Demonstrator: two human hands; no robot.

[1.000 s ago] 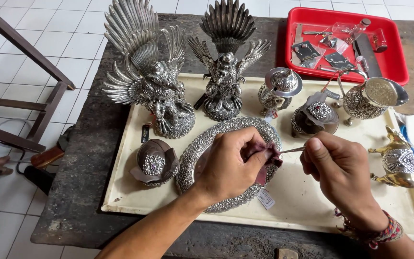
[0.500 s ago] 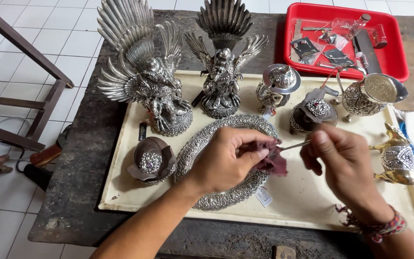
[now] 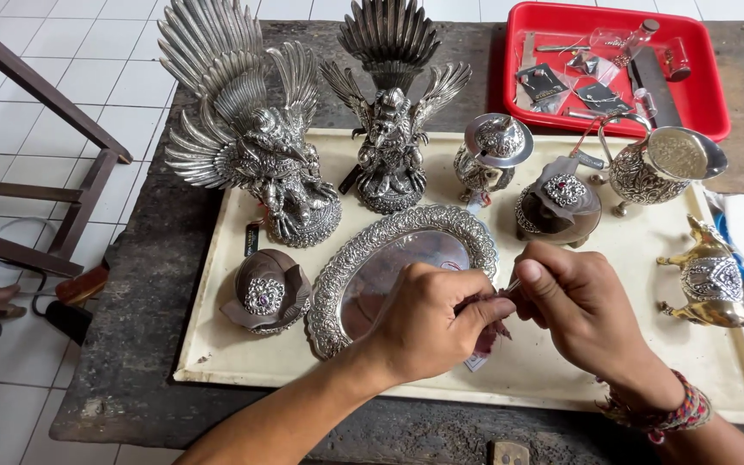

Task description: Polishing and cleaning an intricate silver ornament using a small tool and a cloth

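Left hand [image 3: 428, 323] and right hand [image 3: 574, 306] were pinched together on a small dark piece [image 3: 486, 337] over the tray [image 3: 217, 353]; steadier grip advised.

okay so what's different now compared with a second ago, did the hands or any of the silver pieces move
Both hands have shifted slightly toward the near edge of the tray. The left hand and right hand are now pressed closer together, still pinching a small dark piece and a thin tool over the oval silver dish. Nothing was let go. The silver pieces stayed put.
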